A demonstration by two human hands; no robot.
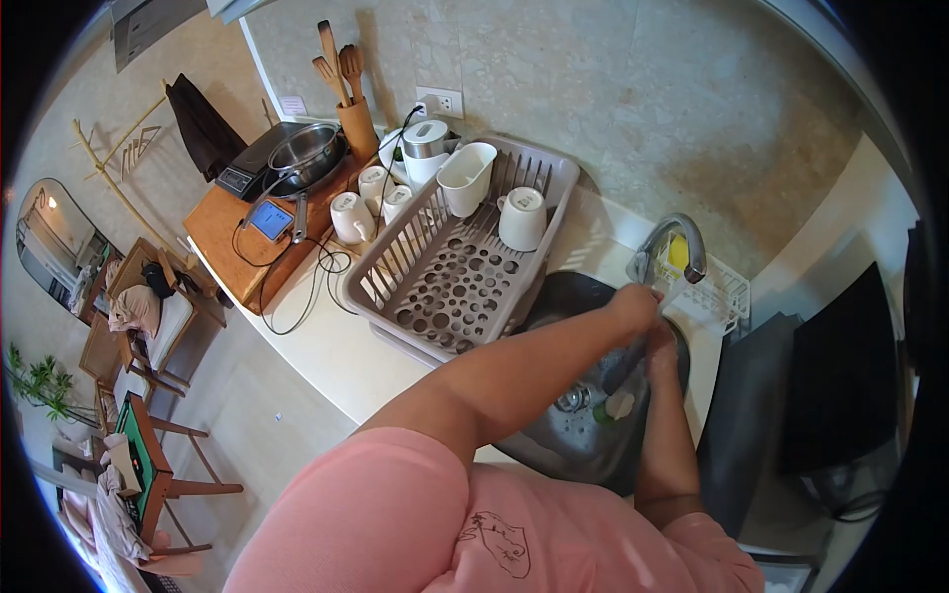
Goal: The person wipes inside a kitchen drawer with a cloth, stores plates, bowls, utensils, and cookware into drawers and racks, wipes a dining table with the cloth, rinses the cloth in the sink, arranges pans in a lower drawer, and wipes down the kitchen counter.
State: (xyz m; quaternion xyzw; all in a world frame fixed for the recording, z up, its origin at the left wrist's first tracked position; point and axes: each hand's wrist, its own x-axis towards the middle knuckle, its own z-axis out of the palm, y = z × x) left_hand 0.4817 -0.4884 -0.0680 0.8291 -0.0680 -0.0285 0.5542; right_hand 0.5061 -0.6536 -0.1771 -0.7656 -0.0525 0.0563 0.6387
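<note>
My left hand is just below the faucet spout, its fingers curled together; what they hold, if anything, is hidden. Close beneath it, my right hand is over the dark sink, its fingers mostly hidden. A dark elongated shape lies beside my right hand, too unclear to name. Lower in the sink are a pale and green sponge-like item and the metal drain.
Left of the sink, a grey dish rack holds a white mug and a white container. A white wire basket with a yellow sponge stands behind the sink. Pans, several mugs and cables are farther left.
</note>
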